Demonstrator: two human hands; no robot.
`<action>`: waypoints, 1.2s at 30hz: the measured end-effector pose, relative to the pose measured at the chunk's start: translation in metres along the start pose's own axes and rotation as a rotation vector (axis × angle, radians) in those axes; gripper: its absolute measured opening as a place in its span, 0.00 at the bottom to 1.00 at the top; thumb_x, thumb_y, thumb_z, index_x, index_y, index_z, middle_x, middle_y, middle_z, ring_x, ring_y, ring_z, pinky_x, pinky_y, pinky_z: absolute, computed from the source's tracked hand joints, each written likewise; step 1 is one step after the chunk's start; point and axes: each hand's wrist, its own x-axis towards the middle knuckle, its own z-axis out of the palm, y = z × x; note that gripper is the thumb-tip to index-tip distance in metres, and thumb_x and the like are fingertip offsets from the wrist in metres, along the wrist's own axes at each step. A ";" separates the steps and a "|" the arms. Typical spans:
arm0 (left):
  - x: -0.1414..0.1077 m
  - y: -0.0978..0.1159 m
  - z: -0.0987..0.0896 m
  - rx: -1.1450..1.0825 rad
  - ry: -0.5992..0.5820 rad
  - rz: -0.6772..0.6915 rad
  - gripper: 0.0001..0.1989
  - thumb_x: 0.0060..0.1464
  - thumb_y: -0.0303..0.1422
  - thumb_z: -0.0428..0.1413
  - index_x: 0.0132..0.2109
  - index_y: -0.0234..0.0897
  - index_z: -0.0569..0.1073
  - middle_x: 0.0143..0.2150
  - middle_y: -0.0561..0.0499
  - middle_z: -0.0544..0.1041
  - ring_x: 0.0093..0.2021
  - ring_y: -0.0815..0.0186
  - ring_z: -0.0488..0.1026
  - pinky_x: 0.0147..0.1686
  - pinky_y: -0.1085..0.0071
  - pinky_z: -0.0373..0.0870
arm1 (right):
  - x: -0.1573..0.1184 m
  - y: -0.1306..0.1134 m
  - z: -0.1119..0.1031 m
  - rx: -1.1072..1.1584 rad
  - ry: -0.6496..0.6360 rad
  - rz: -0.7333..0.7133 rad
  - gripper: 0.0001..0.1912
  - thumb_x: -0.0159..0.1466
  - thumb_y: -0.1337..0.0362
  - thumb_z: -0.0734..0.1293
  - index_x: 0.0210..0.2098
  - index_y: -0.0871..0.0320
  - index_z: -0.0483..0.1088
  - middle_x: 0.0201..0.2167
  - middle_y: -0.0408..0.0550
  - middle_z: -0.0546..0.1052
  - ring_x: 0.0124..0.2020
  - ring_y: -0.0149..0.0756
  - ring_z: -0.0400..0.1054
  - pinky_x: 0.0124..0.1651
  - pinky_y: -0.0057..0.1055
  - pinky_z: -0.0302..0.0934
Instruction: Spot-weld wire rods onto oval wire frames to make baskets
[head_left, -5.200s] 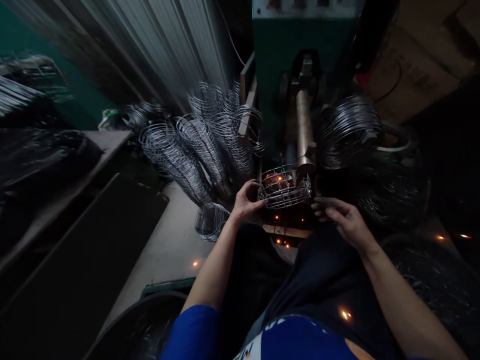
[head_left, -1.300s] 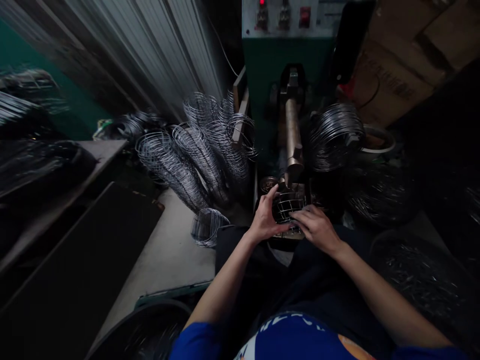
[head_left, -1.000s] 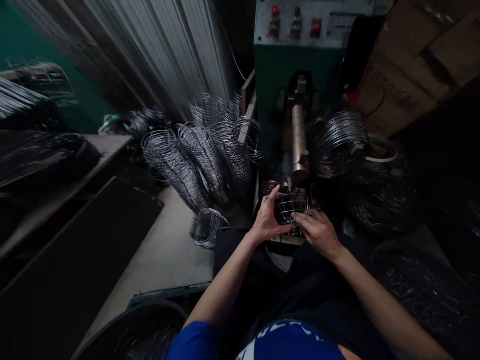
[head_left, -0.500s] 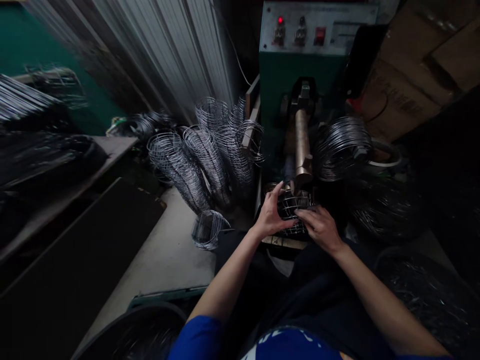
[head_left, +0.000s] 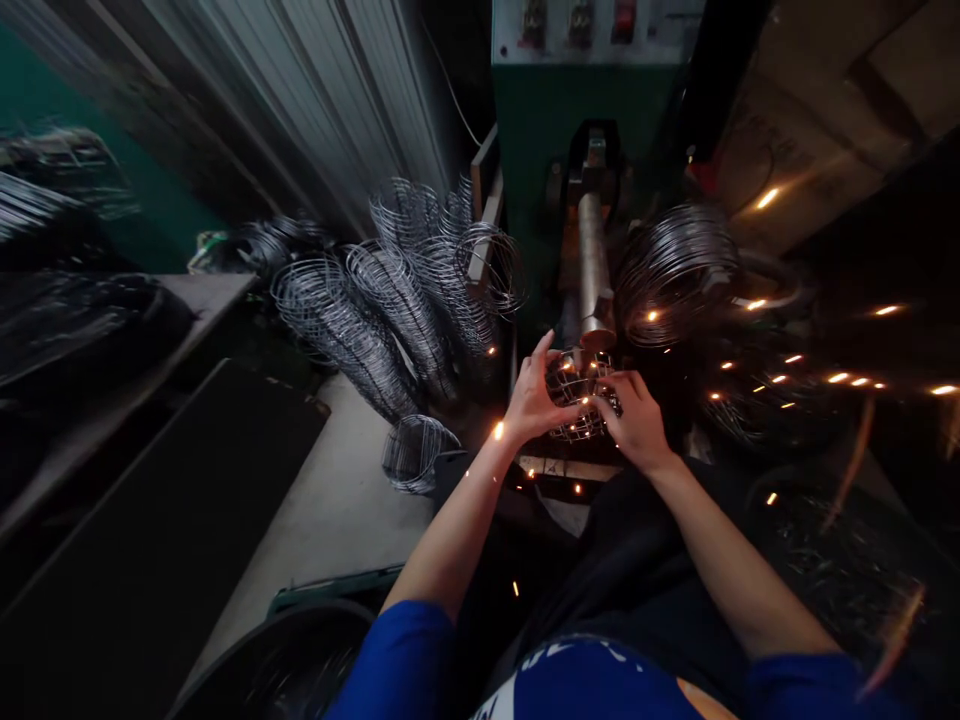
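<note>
A small round wire basket sits beneath the metal electrode arm of a green welding machine. My left hand grips its left side, thumb stretched along the near wires and fingers up at the far rim. On the opposite side my right hand holds the wires, its fingers bent over them. Bright sparks fly out around the basket, over both hands and far to the right. The exact contact between the arm's tip and the wires is hard to make out.
Left of the machine lean several stacks of wire rings, with one wire cylinder on the floor. Coiled wire rings hang at the right, near cardboard boxes. A dark tub stands at lower left, beside a dark board.
Sparks have burst from the basket under the electrode arm. Both hands still hold the basket, and the view has tilted slightly downward.
</note>
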 end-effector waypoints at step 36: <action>0.040 -0.080 -0.022 -0.126 -0.066 -0.399 0.27 0.59 0.55 0.55 0.36 0.33 0.81 0.28 0.52 0.78 0.30 0.67 0.73 0.32 0.73 0.68 | 0.115 0.105 0.030 0.440 -0.305 0.354 0.19 0.55 0.48 0.71 0.22 0.58 0.71 0.21 0.45 0.73 0.32 0.41 0.69 0.38 0.34 0.66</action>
